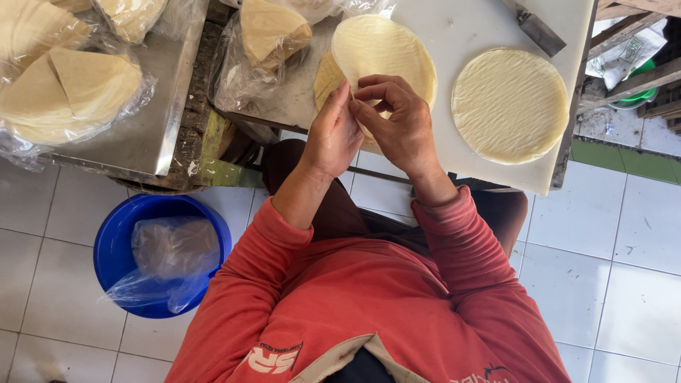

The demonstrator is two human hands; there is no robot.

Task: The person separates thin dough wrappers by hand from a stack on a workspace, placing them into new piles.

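The stack of round wrappers [379,53] overhangs the near edge of the white board [454,32], with open board between it and 1 flat wrapper [509,105] at 3 o'clock. My left hand [333,135] and right hand [401,120] pinch together on the stack's near rim, fingertips touching. At 9 o'clock, bagged wrappers [67,89] fill a steel table [145,135]; at 7 o'clock, a blue bucket [117,248] on white floor tiles [624,284].

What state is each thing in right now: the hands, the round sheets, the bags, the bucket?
left hand: pinching the stack's edge
right hand: fingers curled on the same edge
stack of round sheets: top sheet being peeled
single round sheet: lying flat on white board
bagged folded sheets: wrapped in plastic
blue bucket: holds a clear bag
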